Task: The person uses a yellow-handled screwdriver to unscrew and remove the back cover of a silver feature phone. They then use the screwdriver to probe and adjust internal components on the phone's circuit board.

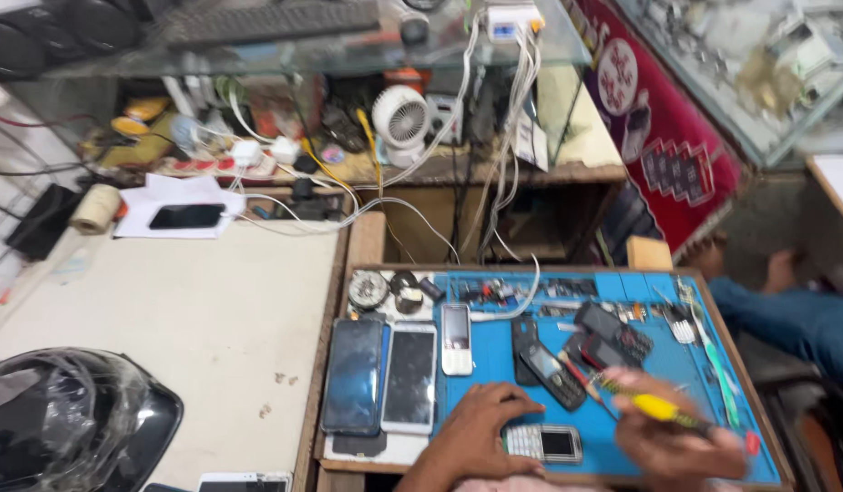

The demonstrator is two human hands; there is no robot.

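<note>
My left hand [483, 426] rests on the work mat [503, 364], just left of a small keypad phone [544, 443] lying at the mat's near edge. My right hand [672, 428] is right of that phone, with a screwdriver [663, 408] in it. Behind my left hand lies a bar phone [456, 339]; left of that, two smartphones [385, 375] lie side by side. Several more handsets [576, 351] lie behind my right hand. A helmet [71, 419] sits far left on the table [194, 310], a small fan [401, 118] behind.
</note>
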